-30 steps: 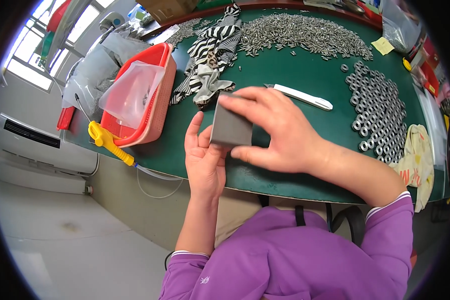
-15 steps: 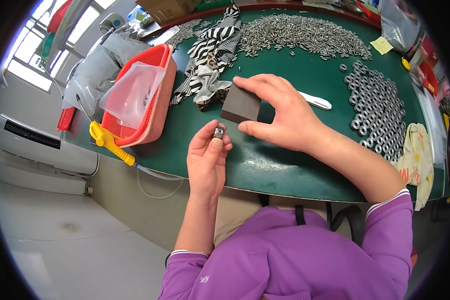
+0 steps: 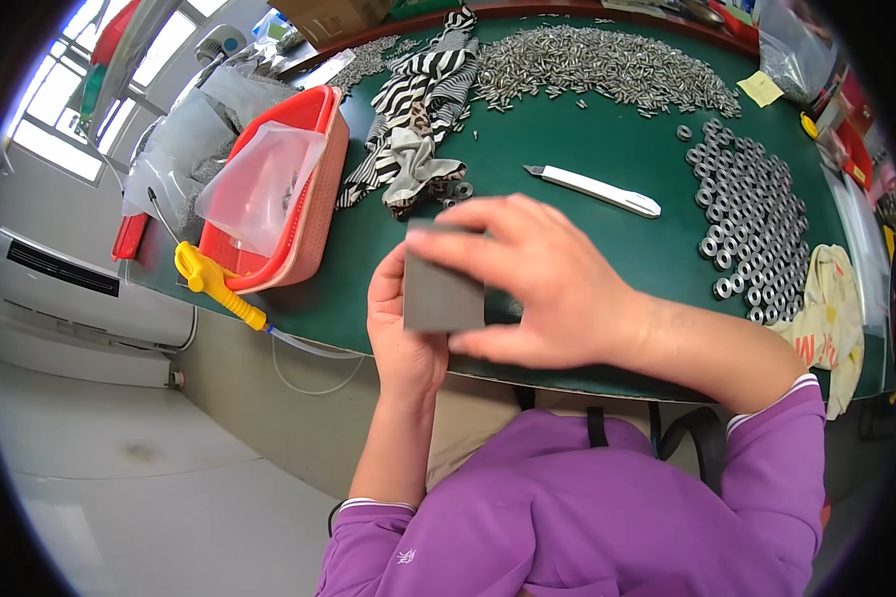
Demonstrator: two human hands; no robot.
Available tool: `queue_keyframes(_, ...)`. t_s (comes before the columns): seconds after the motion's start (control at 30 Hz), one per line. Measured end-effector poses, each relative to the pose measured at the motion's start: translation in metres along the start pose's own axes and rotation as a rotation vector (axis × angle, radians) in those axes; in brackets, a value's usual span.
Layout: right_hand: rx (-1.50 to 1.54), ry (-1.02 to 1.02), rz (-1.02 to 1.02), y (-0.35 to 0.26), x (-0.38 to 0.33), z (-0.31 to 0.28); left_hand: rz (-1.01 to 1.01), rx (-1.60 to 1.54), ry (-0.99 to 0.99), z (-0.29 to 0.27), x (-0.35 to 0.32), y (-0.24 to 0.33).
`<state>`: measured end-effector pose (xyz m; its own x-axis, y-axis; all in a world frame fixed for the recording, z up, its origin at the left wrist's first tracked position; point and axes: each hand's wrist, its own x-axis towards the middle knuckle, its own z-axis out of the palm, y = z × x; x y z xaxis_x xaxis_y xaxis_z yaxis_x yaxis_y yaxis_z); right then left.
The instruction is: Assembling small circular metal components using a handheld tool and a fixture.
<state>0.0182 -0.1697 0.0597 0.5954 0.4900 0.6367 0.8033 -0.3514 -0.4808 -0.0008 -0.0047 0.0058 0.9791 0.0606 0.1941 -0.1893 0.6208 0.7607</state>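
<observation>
**Grey block held over cupped palm at the edge of a crowded bench**

A person in a purple top presses a flat grey block [image 3: 443,294] with the right hand [image 3: 558,289], thumb under its lower edge and fingers spread across the top, so the block sits gripped just above the left hand [image 3: 403,338]. The left hand is cupped palm-up beneath the block; whether it encloses anything cannot be told, since the block hides the palm. Both hands work at the near rim of the green table [image 3: 607,129], roughly at 6 o'clock of the tabletop.

At 12 o'clock lies a heap of small metal pins [image 3: 607,65]; at 3 o'clock, rows of metal nuts [image 3: 752,224]; a white utility knife [image 3: 592,189] rests just beyond the right hand's fingers. A striped cloth [image 3: 418,119] lies at 11 o'clock, and a red basket [image 3: 309,199] holding a clear plastic bag [image 3: 259,184] stands at 9 o'clock.

The risk, as it looks: the hands hang over the table's edge, so any small part slipping from beneath the block would likely fall to the floor. A sweep forward could also meet the knife.
</observation>
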Motion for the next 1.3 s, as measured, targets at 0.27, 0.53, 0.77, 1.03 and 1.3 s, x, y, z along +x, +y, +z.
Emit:
queue_keyframes(0.27, -0.013, -0.018, -0.008, 0.000, -0.002, 0.004, -0.031, 0.000, 0.024, 0.002, 0.002, 0.003)
queue_keyframes(0.53, 0.031, 0.037, 0.017, 0.000, -0.004, 0.005, -0.039, 0.123, 0.053, 0.002, 0.003, 0.001)
queue_keyframes(0.77, -0.132, 0.152, 0.103, 0.031, 0.005, -0.002, -0.037, 0.115, -0.070, -0.001, 0.004, 0.003)
queue_keyframes(1.03, -0.047, 0.064, 0.135, 0.018, 0.000, 0.000, -0.062, 0.122, -0.067, 0.003, 0.004, 0.005)
queue_keyframes(1.3, -0.022, 0.101, 0.068, 0.010, 0.003, 0.007, 0.018, 0.143, -0.113, -0.001, 0.007, 0.001)
